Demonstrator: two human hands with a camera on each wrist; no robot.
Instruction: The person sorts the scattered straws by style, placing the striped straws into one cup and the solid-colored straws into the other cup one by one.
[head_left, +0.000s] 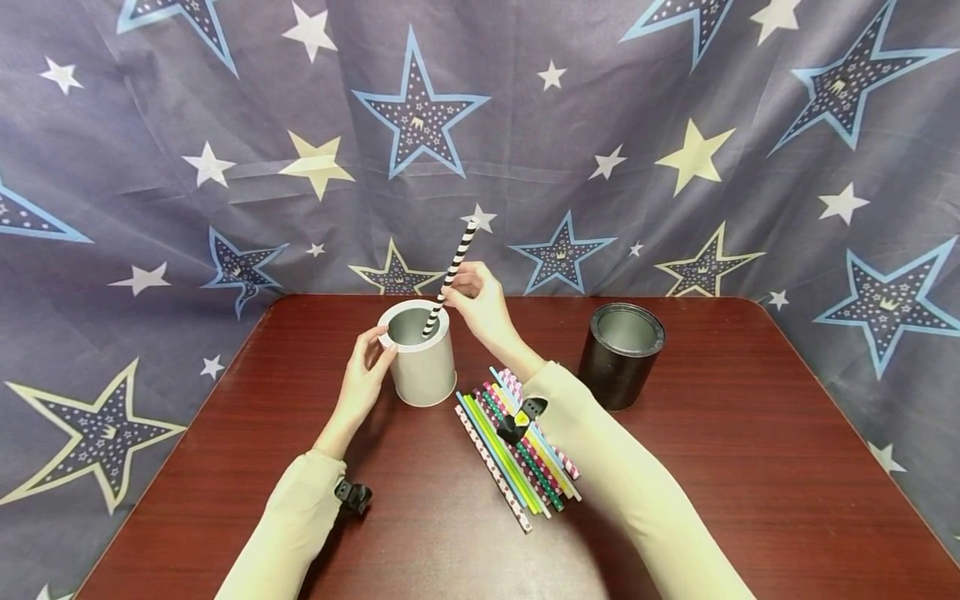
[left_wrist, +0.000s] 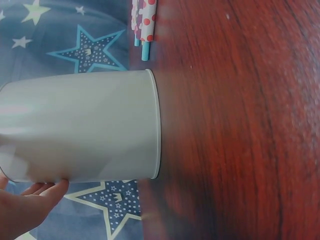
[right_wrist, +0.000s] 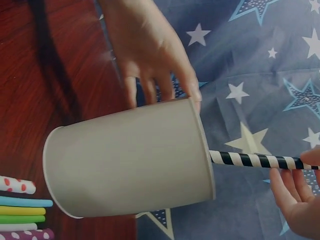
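Note:
A black-and-white striped paper straw (head_left: 454, 271) leans up out of a white can (head_left: 424, 375), its lower end inside the rim. My right hand (head_left: 480, 302) pinches the straw between thumb and fingers just above the can's opening. My left hand (head_left: 362, 375) touches the can's near left side, thumb at the rim. In the right wrist view, the left hand's fingers (right_wrist: 165, 85) rest along the can's side (right_wrist: 130, 165), while the right hand (right_wrist: 300, 200) holds the striped straw (right_wrist: 250, 160). The left wrist view shows the can (left_wrist: 85, 127) standing on the table.
A bundle of colourful paper straws (head_left: 498, 467) lies on the brown table (head_left: 420, 533), partly under the right forearm. A black can (head_left: 621, 358) stands to the right of that forearm. Behind the table hangs a grey star-patterned cloth (head_left: 517, 167).

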